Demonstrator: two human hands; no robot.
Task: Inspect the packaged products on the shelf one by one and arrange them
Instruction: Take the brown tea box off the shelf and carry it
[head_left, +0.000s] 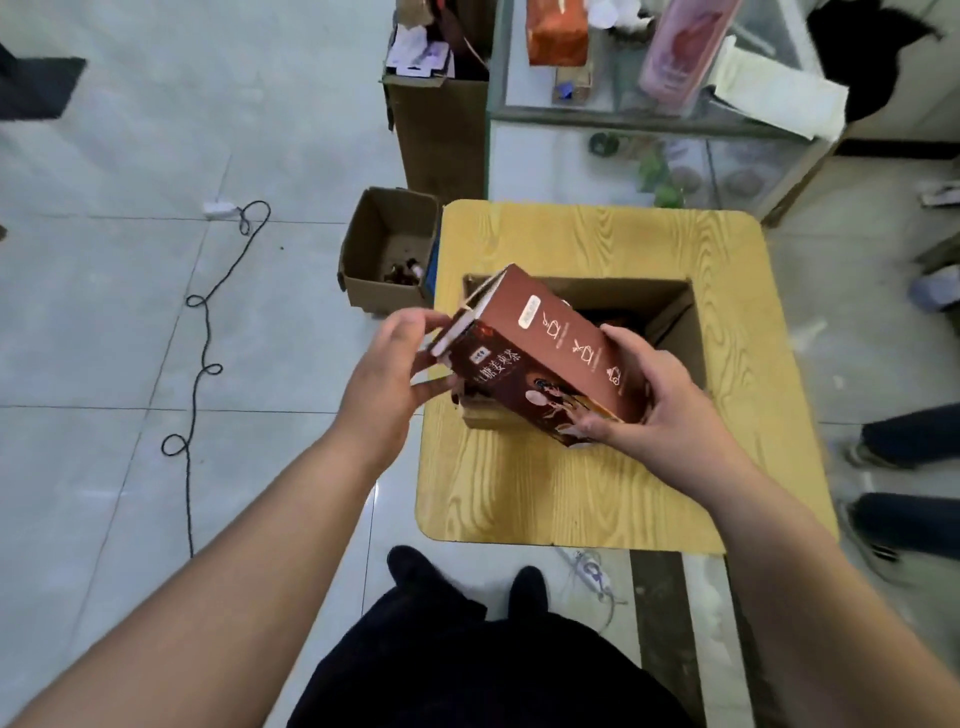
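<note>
Head view. We hold a dark red product box (545, 358) in both hands, tilted, just above an open carton (680, 317) that sits on a yellow wood-grain table (571, 499). The box touches neither carton nor table, as far as we can tell.

The left hand (395, 364) grasps the far-left end of the box, thumb above and fingers curled beneath. The right hand (654, 410) wraps the near-right end, its fingers closed over the printed face. The end flap (480, 296) at the left end appears to stand ajar, showing a pale inner edge.

Handling, in our judgement: this is a printed paperboard pack, light for its bulk and stiff along its edges, but easily dented on the broad faces. The smooth print may slide under a loose grip. We therefore take hold at the two short ends or along the long edges, never by the loose flap, which could tear or let the contents slip out.

A smaller cardboard box (384, 249) stands on the tiled floor (130, 312) to the left of the table.
</note>
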